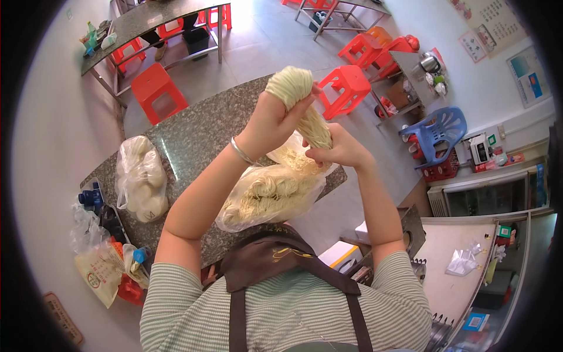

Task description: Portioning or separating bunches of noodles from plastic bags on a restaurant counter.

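Observation:
A long bundle of pale noodles (290, 86) is held up above the table's far right part. Its upper end bends over my left hand (281, 110), which grips it and wears a silver bangle on the wrist. Lower down, my right hand (336, 147) has its thumb and fingers around the strands' lower end. Beneath the hands lies a clear plastic bag of coiled noodles (272, 193), with a second open bag of loose yellowish noodles (297, 156) behind it. Some fingertips are hidden by the noodles.
The speckled stone table (211, 127) bears a clear bag of round white dough-like pieces (143, 180) at the left. Bags and bottles crowd a tray (116, 215) at its left edge. Red plastic stools (159, 93) stand beyond. A person's legs (154, 39) show under another table.

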A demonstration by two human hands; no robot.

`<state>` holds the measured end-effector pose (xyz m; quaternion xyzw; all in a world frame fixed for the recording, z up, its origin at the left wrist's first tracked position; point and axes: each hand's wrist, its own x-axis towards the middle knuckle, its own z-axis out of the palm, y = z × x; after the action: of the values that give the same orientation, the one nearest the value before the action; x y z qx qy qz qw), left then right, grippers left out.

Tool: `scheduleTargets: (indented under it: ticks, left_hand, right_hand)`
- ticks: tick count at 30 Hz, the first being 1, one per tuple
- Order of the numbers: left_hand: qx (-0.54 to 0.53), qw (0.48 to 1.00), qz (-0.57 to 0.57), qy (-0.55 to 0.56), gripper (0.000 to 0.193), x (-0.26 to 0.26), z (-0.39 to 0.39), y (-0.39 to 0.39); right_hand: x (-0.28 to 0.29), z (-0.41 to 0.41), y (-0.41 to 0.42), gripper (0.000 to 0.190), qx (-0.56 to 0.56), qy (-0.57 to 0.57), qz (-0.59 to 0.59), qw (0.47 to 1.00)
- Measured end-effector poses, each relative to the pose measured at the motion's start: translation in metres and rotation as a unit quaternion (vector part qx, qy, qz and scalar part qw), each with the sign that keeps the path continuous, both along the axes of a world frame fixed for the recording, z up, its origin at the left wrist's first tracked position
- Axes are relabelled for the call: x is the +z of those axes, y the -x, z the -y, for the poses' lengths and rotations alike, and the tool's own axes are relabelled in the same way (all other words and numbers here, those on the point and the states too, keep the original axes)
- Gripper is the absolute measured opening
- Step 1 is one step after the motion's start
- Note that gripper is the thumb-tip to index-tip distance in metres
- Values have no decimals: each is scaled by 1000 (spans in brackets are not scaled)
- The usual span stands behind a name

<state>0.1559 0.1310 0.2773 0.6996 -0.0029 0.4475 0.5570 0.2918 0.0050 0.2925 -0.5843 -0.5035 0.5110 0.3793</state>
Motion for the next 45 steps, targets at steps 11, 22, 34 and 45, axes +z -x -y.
scheduleTargets:
  ticks: [11,22,34,45]
  left_hand:
    - [-142,856,-475,-149,45,-74,26,22]
    - [-163,935,-164,269,38,-92,32,39]
    - [23,945,-69,319,18,-90,48,5]
    - [-139,737,124,650,11,-104,18,-3]
  right_hand:
    - [0,-4,-2,24,205,-40,451,867]
    - [-58,12,19,18,46,-76,225,970]
    - [-114,3,44,17,-140,-187,147,961]
    - [-122,10,34,31,-306,-163,41,937]
